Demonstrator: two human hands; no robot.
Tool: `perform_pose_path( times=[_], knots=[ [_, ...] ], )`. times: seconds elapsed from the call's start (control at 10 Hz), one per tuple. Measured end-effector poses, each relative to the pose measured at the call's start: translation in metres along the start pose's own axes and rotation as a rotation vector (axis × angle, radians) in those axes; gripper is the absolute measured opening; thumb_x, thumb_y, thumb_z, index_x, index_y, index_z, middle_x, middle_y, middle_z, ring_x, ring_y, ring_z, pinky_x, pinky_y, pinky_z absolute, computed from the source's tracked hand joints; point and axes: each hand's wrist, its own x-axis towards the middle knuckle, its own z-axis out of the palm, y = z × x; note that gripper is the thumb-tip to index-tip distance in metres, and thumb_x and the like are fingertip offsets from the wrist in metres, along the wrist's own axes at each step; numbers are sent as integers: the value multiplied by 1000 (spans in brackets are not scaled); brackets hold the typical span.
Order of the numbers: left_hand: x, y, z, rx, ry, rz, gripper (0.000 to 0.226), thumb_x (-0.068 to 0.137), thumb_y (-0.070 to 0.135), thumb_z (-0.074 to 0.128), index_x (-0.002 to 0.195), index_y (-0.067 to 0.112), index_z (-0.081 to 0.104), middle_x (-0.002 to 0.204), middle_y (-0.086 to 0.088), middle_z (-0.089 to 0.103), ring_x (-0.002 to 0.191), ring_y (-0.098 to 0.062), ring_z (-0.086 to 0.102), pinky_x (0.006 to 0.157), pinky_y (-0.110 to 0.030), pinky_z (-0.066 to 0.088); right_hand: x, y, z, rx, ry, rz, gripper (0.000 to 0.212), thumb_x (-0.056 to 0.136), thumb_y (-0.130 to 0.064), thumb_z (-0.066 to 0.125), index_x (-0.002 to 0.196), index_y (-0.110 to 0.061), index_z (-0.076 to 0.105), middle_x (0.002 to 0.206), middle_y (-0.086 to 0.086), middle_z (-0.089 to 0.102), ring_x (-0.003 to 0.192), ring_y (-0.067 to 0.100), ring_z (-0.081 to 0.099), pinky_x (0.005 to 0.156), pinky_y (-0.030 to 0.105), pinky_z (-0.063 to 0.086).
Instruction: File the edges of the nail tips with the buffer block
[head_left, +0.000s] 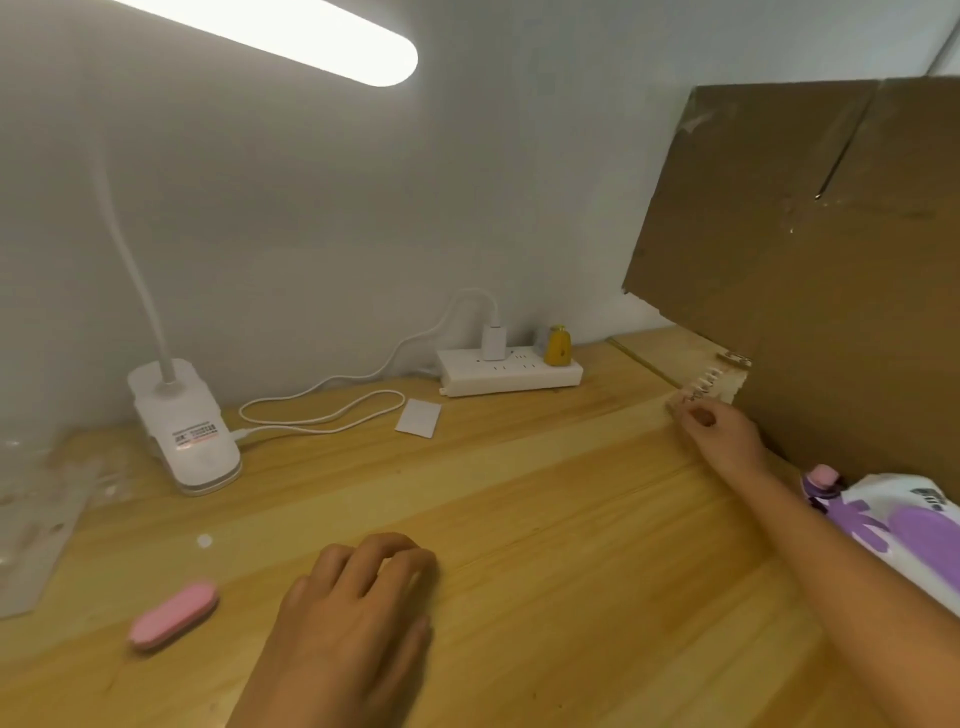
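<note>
Head view: right hand (719, 431) pinched the nail tips (698, 392) by the cardboard (805, 260).
On the desk (519, 493) the left hand (358, 597) rested loose, buffer (174, 616) nearby.

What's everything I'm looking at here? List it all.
buffer block: one, pink, near left
nail tips: one strip, pale, far right by the cardboard
lamp: one, white, left, lit
power strip: one, white, by wall
bottle: one, yellow, by the power strip
card: one, white, mid table
cardboard: one sheet, brown, right
bag: one, white and purple, right edge
table: one, light wood
left hand: one, resting on table
right hand: one, pinching the nail tips
</note>
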Motion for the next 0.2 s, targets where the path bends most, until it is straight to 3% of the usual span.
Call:
perform_pose_path(
  times=[0.1,0.2],
  knots=[
    [0,-1,-1,-23,-2,12,36,77,46,43,100,33,68,102,18,63,84,-4,40,54,-22,48,7,1,8,-138,-32,-89,27,97,-26,61,119,-15,69,111,6,68,102,26,61,87,39,48],
    [2,-1,-2,-31,-22,-9,36,77,49,43,100,35,67,103,20,63,85,-3,40,53,-21,47,17,-5,10,-373,-50,49,46,99,-39,50,139,-16,51,141,17,51,121,38,52,100,48,40]
  ],
)
